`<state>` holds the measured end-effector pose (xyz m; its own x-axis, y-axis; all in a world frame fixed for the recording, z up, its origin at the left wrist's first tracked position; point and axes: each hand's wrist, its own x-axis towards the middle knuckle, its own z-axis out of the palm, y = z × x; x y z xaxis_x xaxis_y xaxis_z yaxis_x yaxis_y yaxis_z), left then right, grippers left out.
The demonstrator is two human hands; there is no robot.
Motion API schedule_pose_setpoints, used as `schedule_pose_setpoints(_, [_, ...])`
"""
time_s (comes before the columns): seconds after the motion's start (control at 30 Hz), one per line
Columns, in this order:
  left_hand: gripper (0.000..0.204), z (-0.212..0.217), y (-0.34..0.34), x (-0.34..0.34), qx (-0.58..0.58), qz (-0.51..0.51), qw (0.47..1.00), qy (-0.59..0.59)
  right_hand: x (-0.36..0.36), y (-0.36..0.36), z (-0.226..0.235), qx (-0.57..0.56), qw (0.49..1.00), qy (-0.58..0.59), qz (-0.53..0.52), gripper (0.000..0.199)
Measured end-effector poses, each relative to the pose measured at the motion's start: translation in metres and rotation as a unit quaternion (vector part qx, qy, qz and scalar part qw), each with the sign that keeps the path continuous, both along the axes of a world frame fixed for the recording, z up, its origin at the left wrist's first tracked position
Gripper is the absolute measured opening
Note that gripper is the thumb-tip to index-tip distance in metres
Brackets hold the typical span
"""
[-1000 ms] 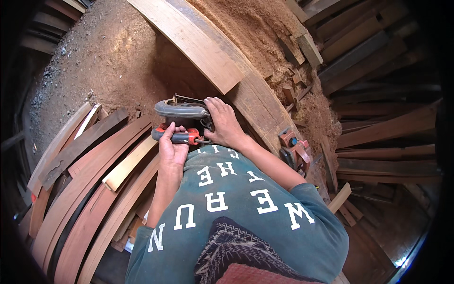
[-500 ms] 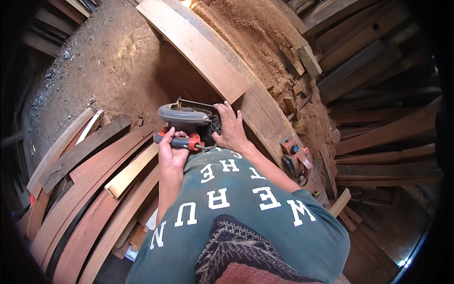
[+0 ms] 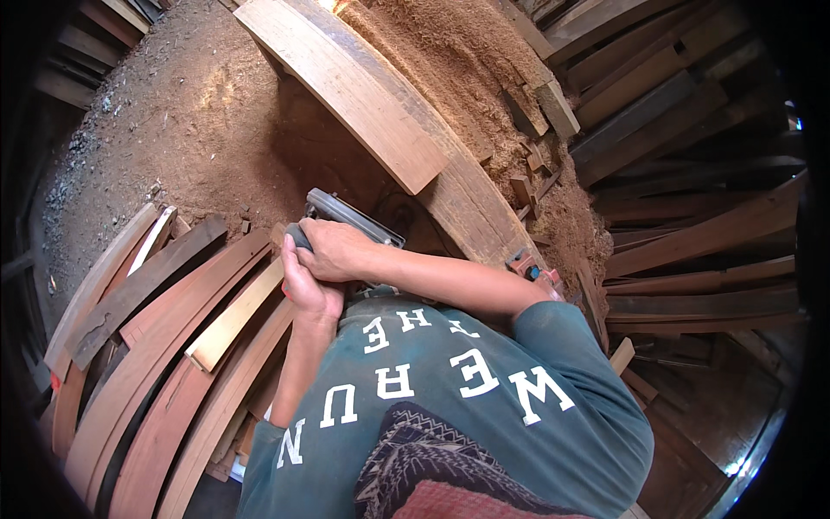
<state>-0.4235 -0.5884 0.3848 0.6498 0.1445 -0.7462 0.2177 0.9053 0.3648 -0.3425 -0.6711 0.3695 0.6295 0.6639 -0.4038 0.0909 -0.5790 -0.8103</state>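
A corded hand-held power tool (image 3: 353,214) with a grey metal edge and a dark body is close in front of my torso, beside the near end of a pale board. My right hand (image 3: 341,249) reaches across and closes over its top, hiding much of it. My left hand (image 3: 309,290) is wrapped around its handle, just below my right hand. The tool's exact kind cannot be made out. Ahead, the pale board (image 3: 346,95) rests on a long, thick wooden beam (image 3: 480,199).
A red and dark tool (image 3: 534,266) sits on the beam at the right. Sawdust (image 3: 432,65) heaps along the beam's far side. Curved planks (image 3: 199,320) lie stacked at left, more timber (image 3: 692,216) at right. Bare dirt ground (image 3: 199,112) spreads at upper left.
My right hand has moved left and down, from the tool's far end to over its top. The tool has turned, showing its grey metal edge; the red handle is now mostly hidden.
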Motion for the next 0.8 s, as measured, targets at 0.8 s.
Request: schedule_pose_setpoints(0.8, [0.044,-0.053,0.093,-0.001,0.59,-0.444,0.672,0.058,0.002,-0.129,0.076,0.025,0.981,0.076,-0.177,0.043])
